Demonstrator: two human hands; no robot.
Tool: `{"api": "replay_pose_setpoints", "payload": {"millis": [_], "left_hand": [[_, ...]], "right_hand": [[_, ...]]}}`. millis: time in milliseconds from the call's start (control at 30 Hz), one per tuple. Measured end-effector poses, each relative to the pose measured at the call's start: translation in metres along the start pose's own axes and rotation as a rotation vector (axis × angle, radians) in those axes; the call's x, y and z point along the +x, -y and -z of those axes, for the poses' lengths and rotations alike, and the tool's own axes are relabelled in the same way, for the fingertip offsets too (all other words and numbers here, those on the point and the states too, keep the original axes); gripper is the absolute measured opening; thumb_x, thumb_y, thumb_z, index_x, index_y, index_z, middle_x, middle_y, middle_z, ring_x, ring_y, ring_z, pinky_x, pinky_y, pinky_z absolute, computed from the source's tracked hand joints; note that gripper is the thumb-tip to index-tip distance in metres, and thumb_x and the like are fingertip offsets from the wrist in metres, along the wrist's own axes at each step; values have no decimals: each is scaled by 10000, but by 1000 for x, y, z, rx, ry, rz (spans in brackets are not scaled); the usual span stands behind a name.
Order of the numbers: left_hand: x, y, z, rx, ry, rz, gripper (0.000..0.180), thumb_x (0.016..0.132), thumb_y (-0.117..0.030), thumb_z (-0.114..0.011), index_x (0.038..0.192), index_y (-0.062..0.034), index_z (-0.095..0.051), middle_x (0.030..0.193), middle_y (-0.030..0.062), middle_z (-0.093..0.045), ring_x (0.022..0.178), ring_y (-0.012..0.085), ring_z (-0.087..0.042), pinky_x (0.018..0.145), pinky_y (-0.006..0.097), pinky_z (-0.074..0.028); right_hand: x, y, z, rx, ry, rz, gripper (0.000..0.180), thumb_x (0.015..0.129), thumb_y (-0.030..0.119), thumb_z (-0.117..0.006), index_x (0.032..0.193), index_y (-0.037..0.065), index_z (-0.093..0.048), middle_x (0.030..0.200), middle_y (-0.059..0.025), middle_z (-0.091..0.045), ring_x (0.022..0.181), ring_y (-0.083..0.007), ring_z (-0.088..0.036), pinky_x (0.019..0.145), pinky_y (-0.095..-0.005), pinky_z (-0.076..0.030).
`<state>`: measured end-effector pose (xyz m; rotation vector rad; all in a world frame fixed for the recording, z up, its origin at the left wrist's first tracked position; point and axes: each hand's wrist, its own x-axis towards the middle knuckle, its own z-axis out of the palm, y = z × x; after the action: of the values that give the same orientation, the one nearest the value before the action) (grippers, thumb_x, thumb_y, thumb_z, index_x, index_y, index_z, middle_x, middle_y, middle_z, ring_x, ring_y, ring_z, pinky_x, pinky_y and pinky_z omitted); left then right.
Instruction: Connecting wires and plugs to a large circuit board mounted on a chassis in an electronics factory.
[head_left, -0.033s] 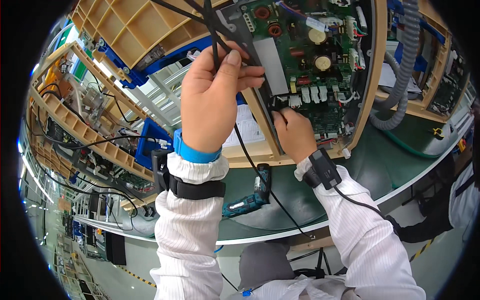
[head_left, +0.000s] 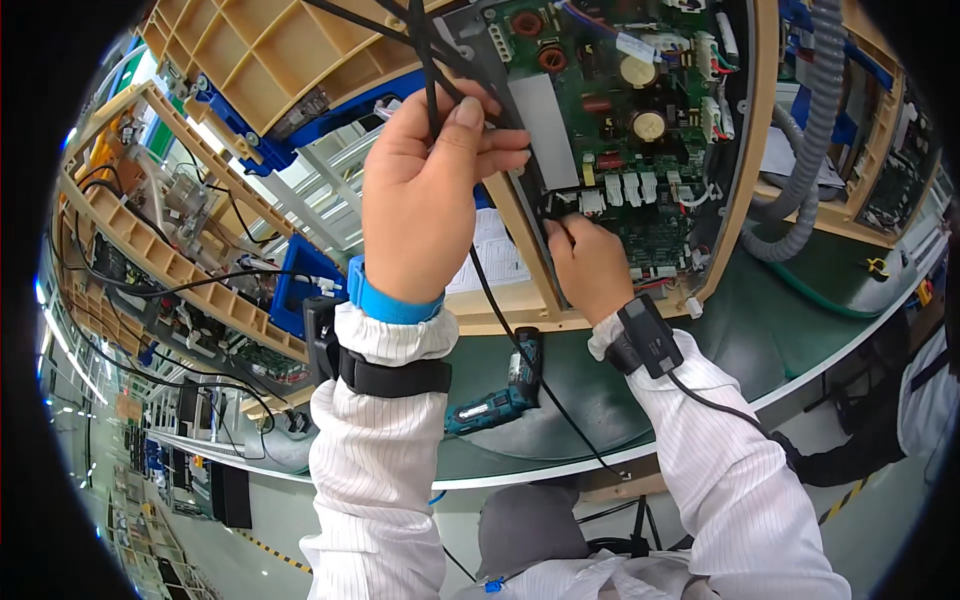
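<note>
My left hand (head_left: 420, 210) is closed on a black cable (head_left: 488, 295) that hangs from above and runs down past the work. Thumb and forefinger pinch it beside the upper left edge of a green circuit board (head_left: 655, 225). That board sits in a dark housing within a light wooden frame (head_left: 742, 195). At the board's lower left edge, the fingers of my right hand (head_left: 592, 265) are bent together by a row of white connectors (head_left: 630, 188). What those fingertips hold, if anything, is hidden. A pale strip (head_left: 546, 135) lies on the board between my hands.
A teal power screwdriver (head_left: 490, 408) lies on the green tabletop (head_left: 600, 400) near its front edge. Printed sheets (head_left: 505, 255) lie left of the frame. A blue bin (head_left: 292, 290) and other frames stand left. A grey corrugated hose (head_left: 826, 80) hangs right, with another person's sleeve (head_left: 925, 400) beyond.
</note>
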<state>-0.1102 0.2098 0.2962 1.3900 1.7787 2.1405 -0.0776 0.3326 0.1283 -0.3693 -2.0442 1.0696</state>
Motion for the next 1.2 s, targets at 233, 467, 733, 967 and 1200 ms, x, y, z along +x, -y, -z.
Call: {"api": "replay_pose_setpoints", "payload": {"millis": [233, 467, 733, 967, 1200], "left_hand": [[7, 6, -2, -18, -21, -1, 246, 1030, -125, -528, 1194, 56, -552, 1060, 122, -623, 992, 277, -694, 847, 361, -592], [-64, 1, 7, 181, -281, 155, 281, 1009, -169, -569, 1197, 41, -553, 868, 88, -628, 653, 127, -612, 510, 230, -451], [-268, 126, -55, 0, 122, 753, 432, 1054, -373, -464, 1007, 5, -667, 827, 84, -683, 795, 168, -642, 728, 312, -499], [-299, 141, -105, -19, 682, 955, 408, 1048, -388, -453, 1054, -33, -654, 807, 85, -691, 723, 163, -649, 680, 319, -514], [-238, 111, -88, -944, -61, 964, 494, 1057, -410, -443, 1183, 62, -518, 1117, 264, -636, 1066, 353, -668, 904, 416, -581]], "right_hand": [[7, 7, -10, -94, 14, -84, 285, 980, 273, -526, 968, 25, -667, 870, -244, -674, 841, -450, -642, 741, -517, -510], [-81, -4, 21, 361, 6, 2, 295, 1001, 173, -545, 1204, -34, -602, 964, -152, -682, 842, -266, -681, 786, -351, -526], [-262, -36, 102, 375, 394, -399, 234, 1018, 145, -547, 1130, -22, -668, 1025, -89, -710, 921, -139, -657, 858, -273, -508], [-339, -132, 225, 244, -163, -892, 146, 1009, 120, -561, 1061, 28, -662, 925, -41, -684, 822, -119, -627, 754, -273, -513], [-337, -107, 255, 712, -437, -1187, 318, 995, 131, -547, 1298, 33, -555, 1114, -114, -672, 857, -213, -660, 713, -334, -535]]}}
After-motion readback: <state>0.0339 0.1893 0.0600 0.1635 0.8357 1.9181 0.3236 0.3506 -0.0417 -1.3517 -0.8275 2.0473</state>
